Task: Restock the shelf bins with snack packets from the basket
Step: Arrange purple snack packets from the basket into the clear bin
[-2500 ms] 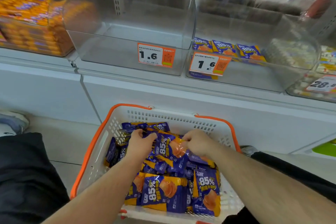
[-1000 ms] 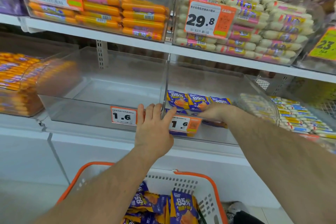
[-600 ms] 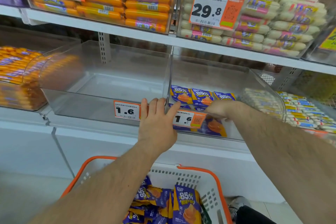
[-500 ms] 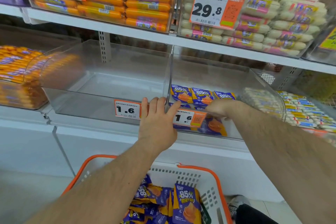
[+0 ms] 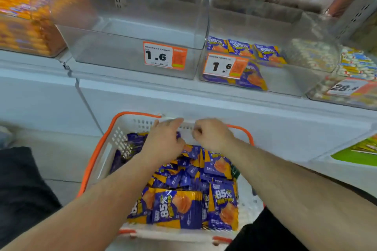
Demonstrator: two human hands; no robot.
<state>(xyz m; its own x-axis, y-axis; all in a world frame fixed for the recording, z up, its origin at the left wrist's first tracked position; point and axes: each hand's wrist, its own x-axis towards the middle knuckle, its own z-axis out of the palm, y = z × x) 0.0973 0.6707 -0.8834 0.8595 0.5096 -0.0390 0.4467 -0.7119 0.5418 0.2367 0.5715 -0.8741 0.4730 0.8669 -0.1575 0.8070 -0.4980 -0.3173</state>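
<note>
Low in the middle of the frame, both hands hang over the far end of the basket [image 5: 95, 155], which sits on the floor right against the white shelf base. His left hand [image 5: 163, 140] is palm down with the fingers loosely spread, resting on or just above the packets [image 5: 179, 208] near the far wall; I can't tell whether it has hold of any. His right hand [image 5: 212, 134] is curled narrow beside it, knuckles up, and whether anything is pinched inside is hidden from where I stand. The packets, blue and orange, fill most of the basket, some standing on edge near the bottom of the frame, others lying loose in the centre. Up in the right half of the frame, the right bin [image 5: 285, 85] holds only a row of the same packets along its back and one or two behind its price tag [image 5: 224, 66]; the left bin [image 5: 126, 32] at centre top looks bare. To my eye he is gathering the next handful, and the way to do it well would be to take packets that already lie the same way, square them into a small stack between both hands, and lift them as one, so they go into the right bin face out in rows. Grabbing from the loose pile in the centre risks slippery packets fanning out and dropping on the way up.
</note>
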